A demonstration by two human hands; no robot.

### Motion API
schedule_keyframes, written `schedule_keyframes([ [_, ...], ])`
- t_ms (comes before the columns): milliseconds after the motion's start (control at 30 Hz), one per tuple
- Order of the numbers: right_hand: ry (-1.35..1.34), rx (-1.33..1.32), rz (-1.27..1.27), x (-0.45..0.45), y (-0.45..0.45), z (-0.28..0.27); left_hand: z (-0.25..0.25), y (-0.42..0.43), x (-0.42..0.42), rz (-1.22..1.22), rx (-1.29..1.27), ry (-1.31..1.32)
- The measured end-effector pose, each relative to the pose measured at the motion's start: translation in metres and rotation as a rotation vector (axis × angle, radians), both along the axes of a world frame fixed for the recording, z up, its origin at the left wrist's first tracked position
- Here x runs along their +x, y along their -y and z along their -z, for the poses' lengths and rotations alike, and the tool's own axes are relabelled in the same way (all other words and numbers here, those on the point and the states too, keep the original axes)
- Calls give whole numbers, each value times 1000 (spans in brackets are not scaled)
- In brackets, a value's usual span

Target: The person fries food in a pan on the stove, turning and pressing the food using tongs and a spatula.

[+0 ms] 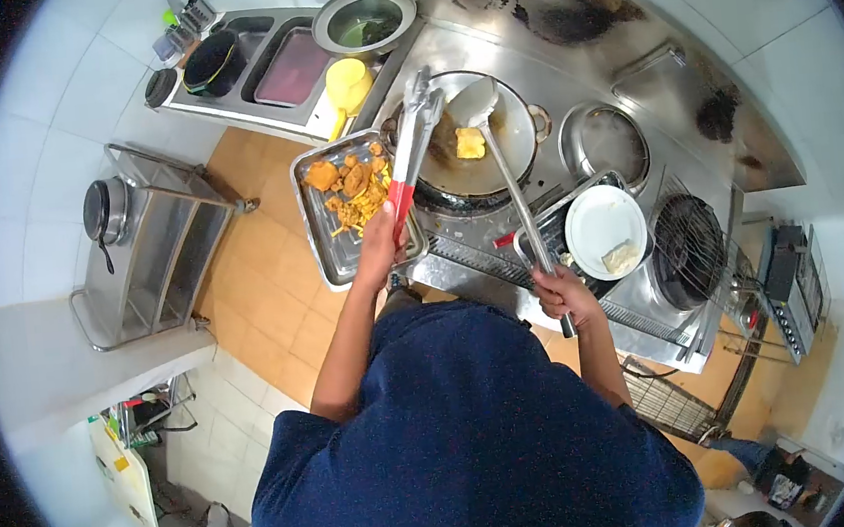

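Left hand [377, 247]: grasping tongs [410, 149]
Right hand [567, 297]: grasping ladle [513, 185]
Yellow piece [470, 143]: in wok [520, 119], between tongs and ladle handle, forward-right of left hand, the nearer hand

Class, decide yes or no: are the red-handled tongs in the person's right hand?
No, the left hand grips the tongs; the right hand holds a long-handled utensil.

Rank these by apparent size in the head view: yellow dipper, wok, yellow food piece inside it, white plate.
Largest to smallest:
1. Wok
2. White plate
3. Yellow dipper
4. Yellow food piece
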State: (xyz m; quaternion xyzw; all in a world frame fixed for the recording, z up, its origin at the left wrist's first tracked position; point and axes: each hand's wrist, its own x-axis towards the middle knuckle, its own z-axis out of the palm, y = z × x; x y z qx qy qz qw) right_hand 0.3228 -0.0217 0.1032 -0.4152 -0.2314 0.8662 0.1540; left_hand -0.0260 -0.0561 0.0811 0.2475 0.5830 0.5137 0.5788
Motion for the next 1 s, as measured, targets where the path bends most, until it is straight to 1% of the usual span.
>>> schedule_keyframes([
  [100, 93, 79, -41, -1, -3, -3, 6, -13, 2, -38, 152, -244],
  [133, 119, 106, -53, -2, -4, -5, 3, -15, 4, -72, 88, -255],
  [233, 141, 177, -61, -2, -4, -9, 1, -20, 4, -66, 109, -373],
  [333, 131, 173, -25, 1, -3, -7, -14, -16, 0, -68, -71, -96],
  [433, 149, 231, -9, 3, -1, -9, -17, -13, -4, -79, -109, 112],
  [467, 152, 247, -9, 6, -2, -1, -19, -11, -4, -71, -107, 165],
  [567, 194, 347, -14, 4, 2, -15, -22, -10, -7, -53, -123, 303],
  [700, 142, 451, 10, -1, 9, -30, -28, -11, -9, 14, -132, 380],
  [733, 53, 404, 37, -1, 11, -30, -26, -12, -10, 23, -130, 397],
  [833, 106, 304, 35, -12, 8, -26, -18, -14, -9, 56, -141, 404],
  [867, 210, 347, 24, -18, 7, -28, -16, -14, -8, 64, -147, 398],
  [967, 341, 532, -80, -37, 7, -19, -12, -14, -4, 54, -159, 362],
  [1000, 307, 485, -82, -41, 5, -16, -12, -15, -4, 55, -154, 364],
])
